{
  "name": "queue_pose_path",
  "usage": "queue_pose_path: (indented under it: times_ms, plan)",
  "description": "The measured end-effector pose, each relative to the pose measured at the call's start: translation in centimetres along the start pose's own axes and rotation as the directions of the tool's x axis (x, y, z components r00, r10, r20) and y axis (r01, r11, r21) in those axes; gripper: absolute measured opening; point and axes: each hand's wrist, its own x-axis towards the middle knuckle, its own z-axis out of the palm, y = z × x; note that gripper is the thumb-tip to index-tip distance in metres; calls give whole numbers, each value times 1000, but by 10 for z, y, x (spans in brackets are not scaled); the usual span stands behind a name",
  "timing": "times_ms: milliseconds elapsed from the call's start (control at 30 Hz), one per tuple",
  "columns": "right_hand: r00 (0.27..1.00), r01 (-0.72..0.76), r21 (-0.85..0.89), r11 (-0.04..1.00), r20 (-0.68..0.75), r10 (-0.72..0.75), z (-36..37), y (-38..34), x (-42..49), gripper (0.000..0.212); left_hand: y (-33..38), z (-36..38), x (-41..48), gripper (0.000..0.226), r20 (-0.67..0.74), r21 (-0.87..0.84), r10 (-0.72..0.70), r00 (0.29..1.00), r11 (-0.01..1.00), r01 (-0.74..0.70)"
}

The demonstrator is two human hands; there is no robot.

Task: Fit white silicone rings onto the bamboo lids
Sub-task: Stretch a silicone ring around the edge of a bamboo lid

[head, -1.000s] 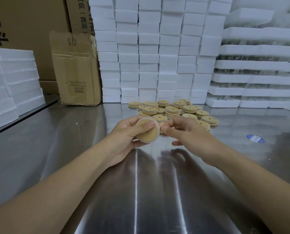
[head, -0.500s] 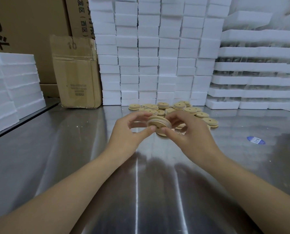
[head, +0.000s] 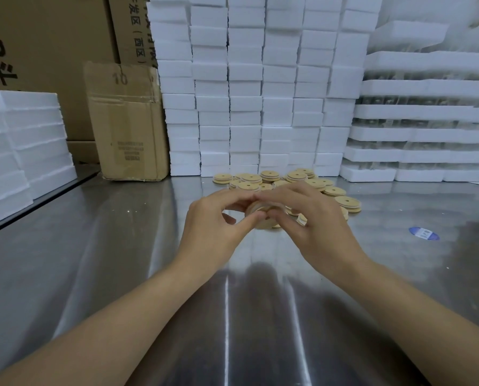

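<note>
— What are the hands doing?

— The left hand (head: 216, 228) and right hand (head: 320, 232) meet over the steel table (head: 107, 260). Both are clamped on one bamboo lid (head: 260, 223), with thumbs and fingertips curled round its rim.

— And the other lids?

— A pile of bamboo lids (head: 296, 176) lies on the table from twelve to two o'clock of the hands. Each visible top has a centre hole.

— Any containers?

— A cardboard box (head: 126, 129) stands at ten o'clock with its flaps closed, so its contents are hidden. Stacked foam trays (head: 427, 112) at two o'clock hold something glassy between their layers; I cannot tell what. White foam blocks (head: 246, 87) wall off twelve o'clock, and foam slabs (head: 23, 140) sit at nine.

— Writing?

— "10" on the box, plus a printed block too small to read. The big carton (head: 132, 29) behind it shows "(西区)". A blue oval sticker (head: 424, 234) at three o'clock is illegible.
</note>
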Motion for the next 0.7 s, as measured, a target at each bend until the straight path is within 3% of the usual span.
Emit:
queue_pose_path:
  times_ms: [267,500,567,700]
  plan:
    - [992,-118,6,993,46,118,-4,-1,3,11,-5,2,2,20,66,-97,-113,991,988,119]
    - [965,-200,18,980,179,194,-14,5,7,5,-9,-1,4,19,128,-66,-129,983,988,139]
    - [965,-220,95,971,168,202,-16,5,8,9,-10,0,4,19,160,-72,-143,977,985,157]
    - [921,-375,327,868,20,390,-28,10,16,11,-11,-3,5,20,173,-181,-207,963,954,237]
